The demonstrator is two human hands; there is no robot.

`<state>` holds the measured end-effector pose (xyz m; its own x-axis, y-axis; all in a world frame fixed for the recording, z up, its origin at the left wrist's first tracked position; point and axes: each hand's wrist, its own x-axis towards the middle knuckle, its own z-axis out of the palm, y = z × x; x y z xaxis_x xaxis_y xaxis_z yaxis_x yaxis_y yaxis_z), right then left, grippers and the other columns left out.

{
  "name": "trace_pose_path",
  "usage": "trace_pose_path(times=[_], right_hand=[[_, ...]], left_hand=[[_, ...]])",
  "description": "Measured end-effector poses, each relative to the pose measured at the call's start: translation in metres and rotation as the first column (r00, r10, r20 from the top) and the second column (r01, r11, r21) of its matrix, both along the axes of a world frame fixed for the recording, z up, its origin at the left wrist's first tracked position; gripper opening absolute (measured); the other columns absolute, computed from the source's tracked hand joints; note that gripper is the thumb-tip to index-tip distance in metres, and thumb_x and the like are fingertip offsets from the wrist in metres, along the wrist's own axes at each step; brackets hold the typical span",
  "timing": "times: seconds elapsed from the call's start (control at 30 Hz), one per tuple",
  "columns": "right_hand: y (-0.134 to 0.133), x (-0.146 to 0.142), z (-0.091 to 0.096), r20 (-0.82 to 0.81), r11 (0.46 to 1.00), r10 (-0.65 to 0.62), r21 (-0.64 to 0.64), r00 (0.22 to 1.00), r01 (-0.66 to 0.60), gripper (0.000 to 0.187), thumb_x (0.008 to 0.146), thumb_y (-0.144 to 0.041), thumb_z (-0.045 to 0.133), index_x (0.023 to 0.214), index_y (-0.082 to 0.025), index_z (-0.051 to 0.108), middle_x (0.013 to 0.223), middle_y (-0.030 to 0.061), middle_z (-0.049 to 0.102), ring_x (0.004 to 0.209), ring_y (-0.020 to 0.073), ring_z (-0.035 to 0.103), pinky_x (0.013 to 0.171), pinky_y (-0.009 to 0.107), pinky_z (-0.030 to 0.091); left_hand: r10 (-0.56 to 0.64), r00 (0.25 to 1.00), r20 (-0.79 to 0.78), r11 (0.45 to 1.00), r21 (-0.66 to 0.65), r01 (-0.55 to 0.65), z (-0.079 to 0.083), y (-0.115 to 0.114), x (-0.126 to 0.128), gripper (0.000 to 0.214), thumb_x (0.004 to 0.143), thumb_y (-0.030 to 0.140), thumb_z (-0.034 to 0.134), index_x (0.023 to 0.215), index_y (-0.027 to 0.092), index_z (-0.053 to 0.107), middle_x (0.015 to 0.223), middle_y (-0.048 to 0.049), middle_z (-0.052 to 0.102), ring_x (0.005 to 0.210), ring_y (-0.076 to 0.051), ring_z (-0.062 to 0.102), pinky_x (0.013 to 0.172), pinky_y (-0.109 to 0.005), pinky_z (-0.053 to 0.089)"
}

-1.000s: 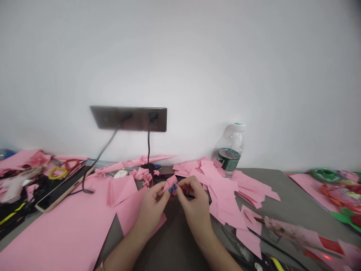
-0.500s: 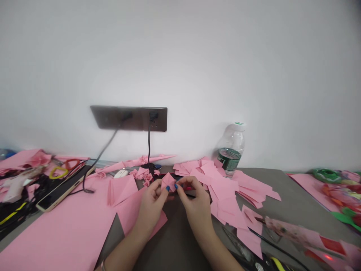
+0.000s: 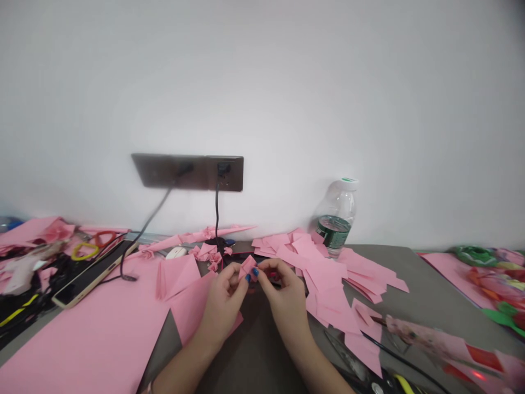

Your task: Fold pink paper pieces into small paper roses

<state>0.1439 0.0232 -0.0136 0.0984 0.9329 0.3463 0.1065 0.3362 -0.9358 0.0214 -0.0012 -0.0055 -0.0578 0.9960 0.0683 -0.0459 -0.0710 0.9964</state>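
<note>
Both my hands meet over the grey table (image 3: 426,284), pinching one small folded piece of pink paper (image 3: 247,266). My left hand (image 3: 223,303) grips its left side with thumb and fingers closed. My right hand (image 3: 285,301) pinches its right side, with fingers curled. Blue-painted thumbnails touch the paper. Several small crumpled pink folds (image 3: 209,253) lie just behind my hands. A heap of cut pink paper squares (image 3: 324,268) spreads to the right of my right hand.
A large pink sheet (image 3: 90,339) covers the left front. A phone (image 3: 92,272) on a cable, red and yellow rings and dark clutter lie far left. A water bottle (image 3: 337,219) stands by the wall. Pliers and a wrapped stem lie front right.
The hands have stayed in place; the fingers have worked the small pink piece, which has turned and tilted slightly between the pinches.
</note>
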Motion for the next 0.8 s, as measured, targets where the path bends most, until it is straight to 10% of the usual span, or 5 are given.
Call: trace_pose_path(times=[0.3,0.8], right_hand=[[-0.0042,0.0005,0.0062,0.212,0.966,-0.037,0.256,0.977,-0.019,0.014,0.081,-0.014,0.061,0.07,-0.022,0.064,0.078,0.0029,0.065,0.078,0.0202,0.061,0.071,0.032,0.048],[-0.0007,0.0064,0.003,0.204,0.959,-0.06,0.282,0.977,-0.001,0.009,0.085,-0.02,0.062,0.08,-0.024,0.067,0.08,0.0025,0.073,0.079,0.0223,0.065,0.075,0.038,0.045]], left_hand=[[0.014,0.998,0.062,1.0,0.027,-0.015,-0.0015,-0.0008,-0.0004,0.026,0.085,0.042,0.063,0.076,0.018,0.055,0.063,0.0055,0.05,0.061,-0.011,0.053,0.061,-0.02,0.048],[0.079,0.956,0.283,0.994,-0.092,-0.055,-0.0047,0.0016,0.0004,0.029,0.076,0.044,0.072,0.076,0.018,0.06,0.077,0.0015,0.059,0.076,-0.016,0.064,0.066,-0.026,0.057]])
